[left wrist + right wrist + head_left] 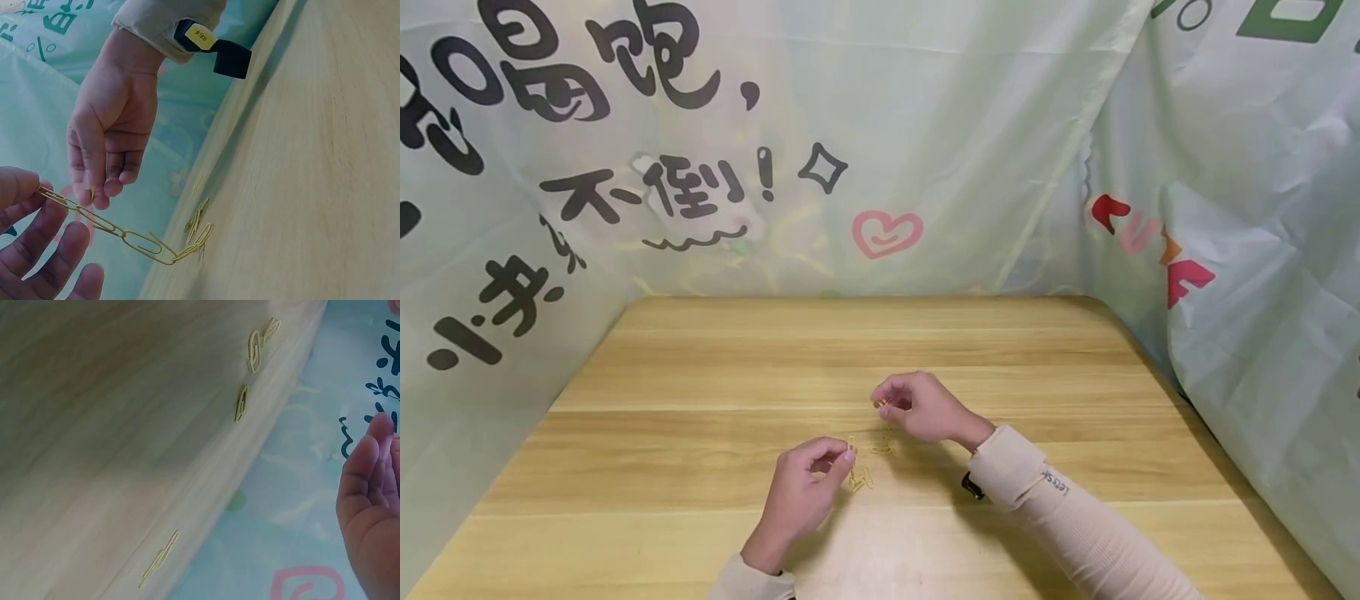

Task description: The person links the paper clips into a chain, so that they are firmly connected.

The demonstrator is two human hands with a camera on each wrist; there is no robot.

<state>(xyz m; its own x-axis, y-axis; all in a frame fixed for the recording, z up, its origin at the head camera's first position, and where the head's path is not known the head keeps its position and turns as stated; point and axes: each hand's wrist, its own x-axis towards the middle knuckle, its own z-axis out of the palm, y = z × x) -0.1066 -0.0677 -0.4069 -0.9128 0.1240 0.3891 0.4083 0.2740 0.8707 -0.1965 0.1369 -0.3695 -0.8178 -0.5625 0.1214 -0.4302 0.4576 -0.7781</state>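
Note:
My left hand [805, 492] pinches one end of a chain of linked yellow paper clips [150, 247] between thumb and fingertip. The chain hangs down, its lower end at or close to the tabletop. Slightly farther back and to the right, my right hand [921, 406] is raised above the table. Its thumb and fingertips pinch a single yellow paper clip [92, 193], mostly covered by the fingers. Between and below the hands lie several loose paper clips [882, 448]. In the right wrist view, the right hand [369, 494] is partly cut off at the edge.
The wood-grain table [715, 367] extends around the hands. A pale printed cloth [970, 150] with dark lettering and a pink heart hangs behind it and along both sides. A black strap or device [231, 57] sits at the right wrist, under the cuff.

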